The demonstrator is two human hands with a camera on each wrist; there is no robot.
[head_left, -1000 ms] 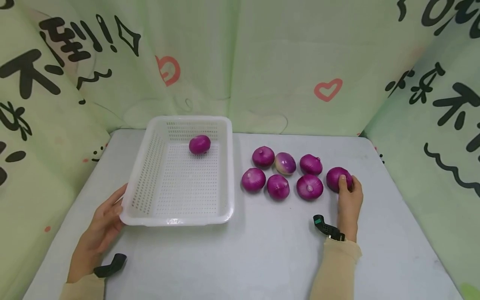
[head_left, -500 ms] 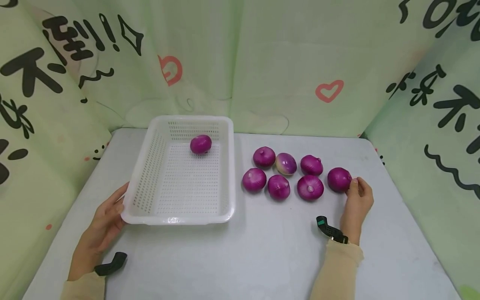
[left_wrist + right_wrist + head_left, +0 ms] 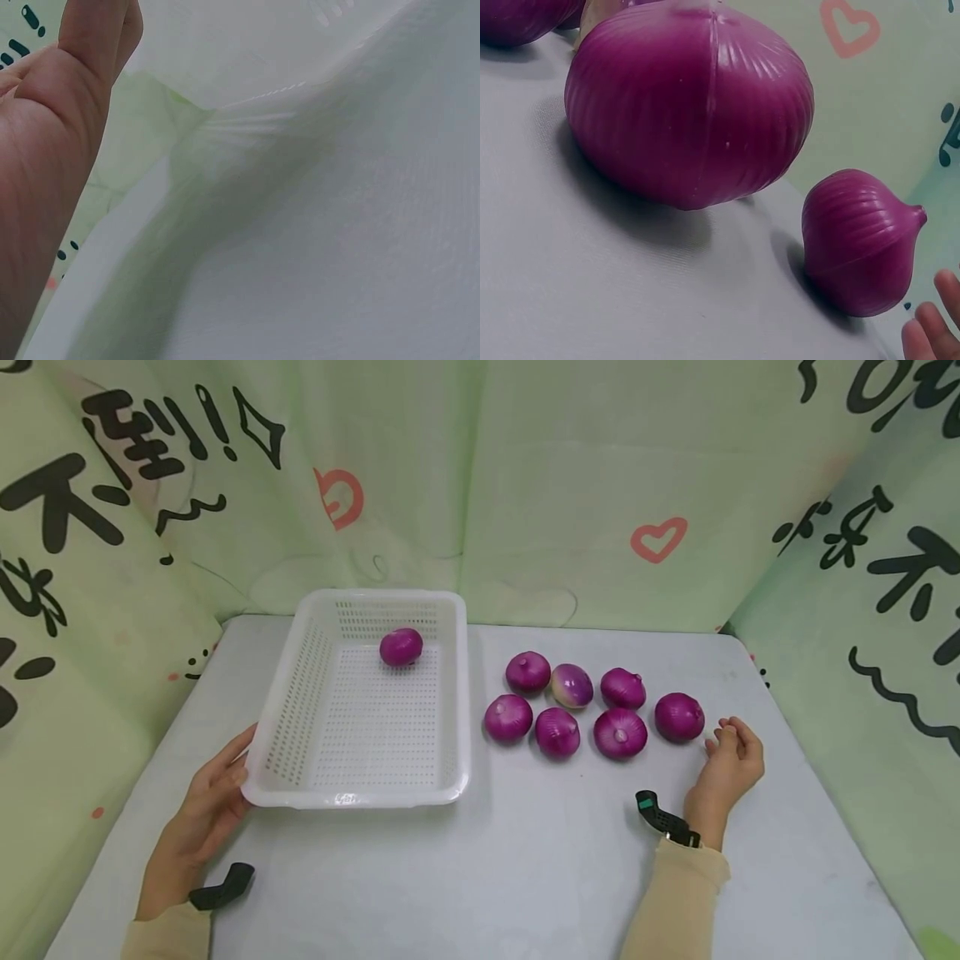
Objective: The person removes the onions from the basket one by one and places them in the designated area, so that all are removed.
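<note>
A white perforated plastic basket (image 3: 352,798) stands on the left of the table, with one purple onion (image 3: 401,647) inside near the back. My left hand (image 3: 206,810) holds the basket's rim at its front left corner; some fingertips are hidden by the rim. Several purple onions stand in two loose rows right of the basket, among them a paler one (image 3: 572,686). Just right of the rightmost onion (image 3: 679,717), my right hand (image 3: 727,772) is apart from it with loosely bent fingers and nothing in them. The right wrist view shows the same onion (image 3: 862,244) beside my fingertips (image 3: 946,289).
The white table (image 3: 540,868) is enclosed by a pale green printed curtain (image 3: 555,485) at the back and both sides. A black wrist device (image 3: 663,818) sits on my right wrist, another (image 3: 223,889) on the left.
My right hand has let go of the rightmost onion and drawn away to the right. That onion stays at the end of the group. The left hand and basket keep their place.
</note>
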